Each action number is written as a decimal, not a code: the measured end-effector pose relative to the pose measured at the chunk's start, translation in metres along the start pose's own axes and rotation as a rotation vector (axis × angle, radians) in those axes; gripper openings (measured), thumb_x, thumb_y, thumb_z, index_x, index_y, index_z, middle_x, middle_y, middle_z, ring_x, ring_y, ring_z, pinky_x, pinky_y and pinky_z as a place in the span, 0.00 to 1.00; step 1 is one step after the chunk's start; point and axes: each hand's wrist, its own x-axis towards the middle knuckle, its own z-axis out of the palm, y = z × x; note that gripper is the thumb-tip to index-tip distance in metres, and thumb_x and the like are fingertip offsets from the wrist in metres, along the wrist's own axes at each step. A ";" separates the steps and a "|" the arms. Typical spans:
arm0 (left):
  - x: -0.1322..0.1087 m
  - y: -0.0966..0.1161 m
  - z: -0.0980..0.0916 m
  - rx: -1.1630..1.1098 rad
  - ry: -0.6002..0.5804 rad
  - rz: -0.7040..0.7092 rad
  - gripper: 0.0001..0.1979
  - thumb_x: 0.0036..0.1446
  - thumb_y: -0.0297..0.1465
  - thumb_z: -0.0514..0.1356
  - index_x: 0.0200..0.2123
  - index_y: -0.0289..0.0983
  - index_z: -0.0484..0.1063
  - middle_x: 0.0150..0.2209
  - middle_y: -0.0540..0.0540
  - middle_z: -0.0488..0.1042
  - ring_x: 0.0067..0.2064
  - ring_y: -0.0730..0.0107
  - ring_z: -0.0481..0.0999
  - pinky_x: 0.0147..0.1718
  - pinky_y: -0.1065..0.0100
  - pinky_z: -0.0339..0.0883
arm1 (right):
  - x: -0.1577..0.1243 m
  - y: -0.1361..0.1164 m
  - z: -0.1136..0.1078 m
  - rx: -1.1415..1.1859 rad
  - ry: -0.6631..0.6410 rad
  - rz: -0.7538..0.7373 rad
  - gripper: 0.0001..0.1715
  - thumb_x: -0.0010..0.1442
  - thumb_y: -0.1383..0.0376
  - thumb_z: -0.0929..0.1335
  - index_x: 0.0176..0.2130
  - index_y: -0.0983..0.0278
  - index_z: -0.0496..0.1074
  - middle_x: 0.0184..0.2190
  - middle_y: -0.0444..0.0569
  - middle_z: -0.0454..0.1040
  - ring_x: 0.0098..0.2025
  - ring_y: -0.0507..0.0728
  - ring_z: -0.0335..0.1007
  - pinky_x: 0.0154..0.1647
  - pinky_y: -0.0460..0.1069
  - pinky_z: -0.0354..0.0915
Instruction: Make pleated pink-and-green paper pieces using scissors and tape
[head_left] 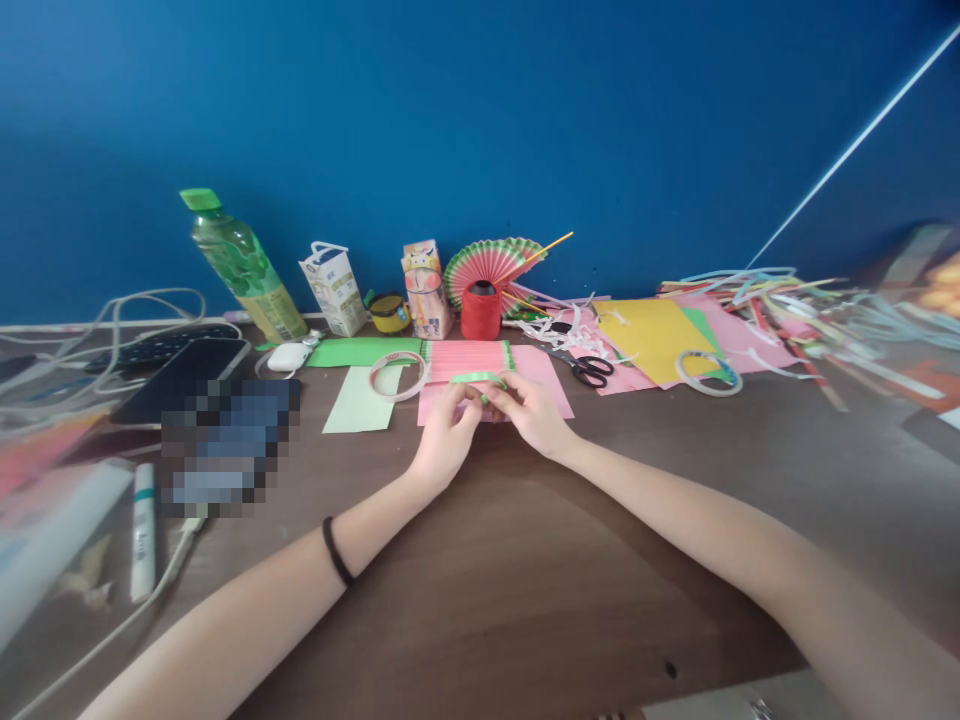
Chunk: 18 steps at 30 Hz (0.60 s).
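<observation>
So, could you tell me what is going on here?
Someone's left hand and right hand hold a green strip at the near edge of a pink sheet. Just beyond lies a pleated pink-and-green paper, then a red spool and a spread paper fan. Scissors rest to the right, touched by neither hand.

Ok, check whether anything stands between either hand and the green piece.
Nothing visible does: the fingers of the left hand and right hand are already on the green piece. The tape roll lies off to the left and the red spool stands beyond.
</observation>
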 end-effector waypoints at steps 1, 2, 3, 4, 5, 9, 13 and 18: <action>0.000 0.000 0.000 -0.013 -0.001 -0.001 0.07 0.53 0.28 0.50 0.23 0.38 0.59 0.26 0.51 0.63 0.33 0.72 0.65 0.35 0.70 0.61 | 0.000 0.000 0.000 0.001 0.000 0.002 0.17 0.56 0.52 0.63 0.28 0.63 0.63 0.20 0.41 0.64 0.23 0.50 0.63 0.26 0.46 0.62; 0.000 0.001 0.001 -0.026 0.000 -0.006 0.07 0.52 0.28 0.50 0.23 0.38 0.59 0.26 0.51 0.63 0.32 0.72 0.65 0.35 0.70 0.61 | 0.000 0.000 0.000 0.006 0.001 0.003 0.17 0.56 0.52 0.63 0.28 0.63 0.63 0.20 0.41 0.64 0.23 0.50 0.63 0.26 0.46 0.62; 0.000 0.001 0.001 -0.036 0.001 -0.011 0.07 0.52 0.28 0.50 0.23 0.38 0.59 0.26 0.51 0.63 0.32 0.72 0.66 0.35 0.69 0.61 | 0.000 0.000 0.000 0.015 -0.002 0.005 0.17 0.56 0.52 0.63 0.28 0.63 0.63 0.20 0.41 0.64 0.23 0.50 0.62 0.26 0.46 0.62; 0.000 0.002 0.001 -0.044 0.002 -0.016 0.06 0.52 0.27 0.50 0.23 0.38 0.59 0.27 0.51 0.63 0.31 0.72 0.66 0.35 0.69 0.62 | 0.000 0.000 0.000 0.025 -0.005 0.008 0.17 0.56 0.52 0.63 0.28 0.63 0.63 0.21 0.41 0.64 0.23 0.49 0.62 0.26 0.46 0.62; 0.000 0.002 0.001 -0.048 0.002 -0.019 0.06 0.52 0.27 0.50 0.23 0.38 0.59 0.27 0.51 0.64 0.32 0.72 0.66 0.35 0.69 0.62 | 0.000 -0.001 0.000 0.037 -0.008 0.012 0.17 0.56 0.52 0.63 0.28 0.63 0.63 0.21 0.41 0.64 0.23 0.49 0.63 0.26 0.46 0.62; 0.000 0.004 0.000 -0.018 0.002 -0.017 0.06 0.51 0.26 0.49 0.24 0.38 0.61 0.27 0.50 0.65 0.34 0.71 0.66 0.37 0.69 0.61 | 0.001 -0.003 0.000 0.053 -0.007 0.019 0.18 0.55 0.50 0.63 0.28 0.63 0.63 0.21 0.41 0.64 0.23 0.49 0.62 0.26 0.46 0.62; -0.001 0.008 0.001 -0.058 0.005 -0.051 0.06 0.51 0.27 0.50 0.22 0.38 0.59 0.26 0.51 0.65 0.32 0.72 0.66 0.35 0.70 0.62 | 0.001 -0.002 0.000 0.079 -0.015 0.028 0.19 0.55 0.50 0.63 0.28 0.63 0.62 0.21 0.41 0.63 0.23 0.49 0.62 0.26 0.46 0.62; -0.001 0.014 0.002 -0.111 -0.002 -0.061 0.08 0.50 0.26 0.51 0.21 0.38 0.59 0.24 0.52 0.64 0.28 0.74 0.65 0.33 0.71 0.63 | 0.001 0.001 0.000 0.096 -0.015 0.034 0.18 0.55 0.50 0.64 0.29 0.63 0.63 0.23 0.42 0.64 0.24 0.49 0.62 0.26 0.46 0.63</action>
